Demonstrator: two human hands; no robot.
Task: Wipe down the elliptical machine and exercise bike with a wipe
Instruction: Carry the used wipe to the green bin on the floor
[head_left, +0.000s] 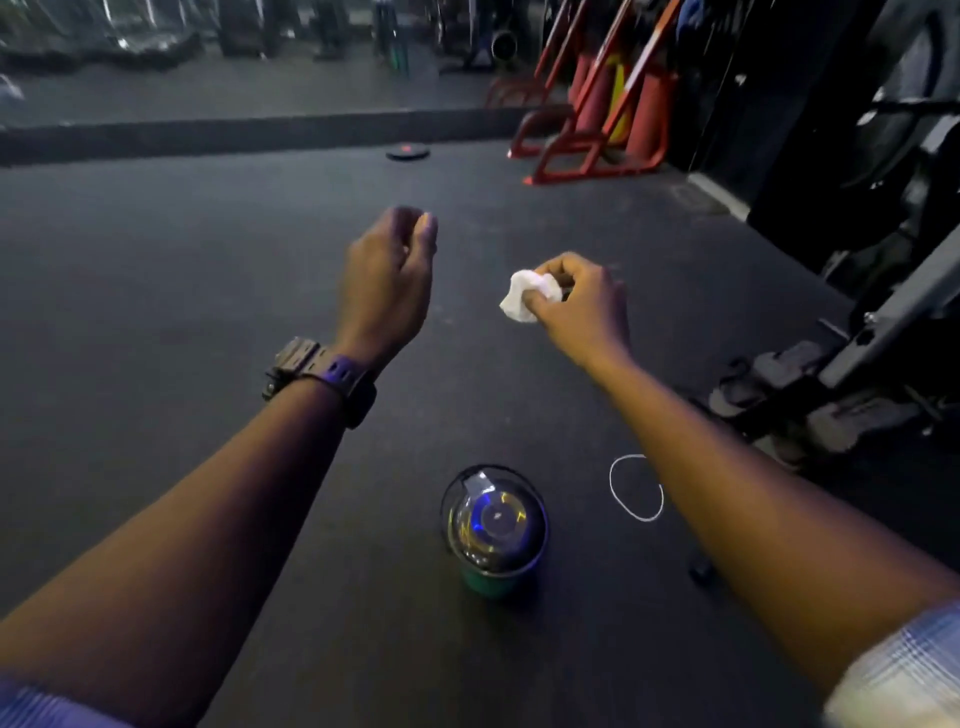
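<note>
My right hand (576, 306) pinches a crumpled white wipe (527, 297) between thumb and fingers, held out over the dark gym floor. My left hand (389, 275) is raised beside it, about a hand's width to the left, fingers loosely curled and holding nothing; a dark watch sits on that wrist. A dark exercise machine's frame and base (852, 374) stand at the right edge, only partly in view. I cannot tell whether it is the elliptical or the bike.
A round clear-lidded container with a green base (493, 530) stands on the floor below my arms, a white loop of cord (636, 488) beside it. Red racks with cones (597, 114) stand at the back right. A small dark disc (408, 152) lies further off.
</note>
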